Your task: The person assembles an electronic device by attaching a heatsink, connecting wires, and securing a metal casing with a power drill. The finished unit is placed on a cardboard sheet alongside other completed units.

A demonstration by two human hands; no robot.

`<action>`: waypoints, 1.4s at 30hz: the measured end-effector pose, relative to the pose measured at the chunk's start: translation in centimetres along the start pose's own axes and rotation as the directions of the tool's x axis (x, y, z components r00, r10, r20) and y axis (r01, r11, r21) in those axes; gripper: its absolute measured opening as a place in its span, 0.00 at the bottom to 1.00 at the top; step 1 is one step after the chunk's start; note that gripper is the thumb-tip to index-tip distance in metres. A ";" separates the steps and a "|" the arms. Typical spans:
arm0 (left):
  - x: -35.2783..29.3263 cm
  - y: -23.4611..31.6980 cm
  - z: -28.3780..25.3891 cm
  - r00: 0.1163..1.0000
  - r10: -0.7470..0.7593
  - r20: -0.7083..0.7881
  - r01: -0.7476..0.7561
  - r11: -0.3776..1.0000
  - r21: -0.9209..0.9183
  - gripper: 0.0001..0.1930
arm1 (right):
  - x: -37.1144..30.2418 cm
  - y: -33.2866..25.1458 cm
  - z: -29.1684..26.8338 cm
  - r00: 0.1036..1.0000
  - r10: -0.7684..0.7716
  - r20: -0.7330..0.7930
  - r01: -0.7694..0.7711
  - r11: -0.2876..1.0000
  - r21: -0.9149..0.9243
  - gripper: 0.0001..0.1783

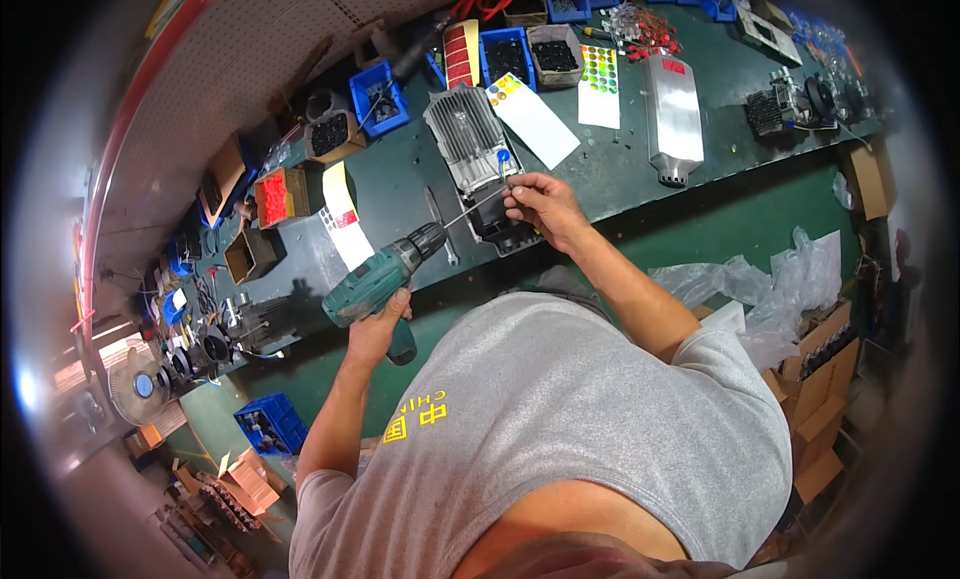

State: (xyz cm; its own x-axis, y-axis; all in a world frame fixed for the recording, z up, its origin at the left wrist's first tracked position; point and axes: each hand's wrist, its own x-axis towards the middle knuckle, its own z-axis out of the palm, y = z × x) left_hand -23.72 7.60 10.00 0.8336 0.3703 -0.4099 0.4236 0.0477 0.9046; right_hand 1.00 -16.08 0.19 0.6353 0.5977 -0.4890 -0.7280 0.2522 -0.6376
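My left hand [380,329] is wrapped round the handle of a green and black cordless drill [370,285]. A long thin bit [468,212] runs from its chuck up to the right, towards the fingertips of my right hand [548,211]. Those fingers are pinched at the bit's tip; whatever small thing they hold is hidden. Just beneath them lies a finned grey metal housing [466,139] with a blue round part [503,156] and a dark open box section [492,215] at its near end. A wrench [440,227] rests on the bench left of the housing.
Blue bins [378,97] and boxes of small black parts [553,55] line the bench's back. Sticker sheets [598,87] lie around the housing. A smooth silver casing [672,114] stands to the right. Crumpled clear plastic [765,284] and cardboard boxes [826,364] sit at lower right.
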 end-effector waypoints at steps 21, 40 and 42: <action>1.1 2.6 -3.2 0.972 -0.228 0.052 0.230 0.971 -0.059 0.18 | 2.1 -3.9 -1.2 0.916 0.235 0.325 -0.116 0.932 -0.345 0.11; 4.1 6.5 -1.9 0.994 -0.108 -0.034 0.113 0.901 0.419 0.15 | -0.1 4.5 1.5 0.745 -0.629 0.223 0.281 -0.007 -0.960 0.41; 4.6 7.1 -1.9 0.993 -0.119 0.000 0.108 0.901 0.421 0.17 | -0.2 4.5 1.5 0.733 -0.636 0.239 0.293 -0.021 -0.956 0.40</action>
State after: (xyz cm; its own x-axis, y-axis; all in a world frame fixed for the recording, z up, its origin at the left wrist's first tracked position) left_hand -17.49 11.40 14.77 0.7773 0.3620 -0.5145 0.6207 -0.3074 0.7213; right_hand -2.79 -13.92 -1.69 0.8676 0.4598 0.1895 0.4481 -0.5575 -0.6989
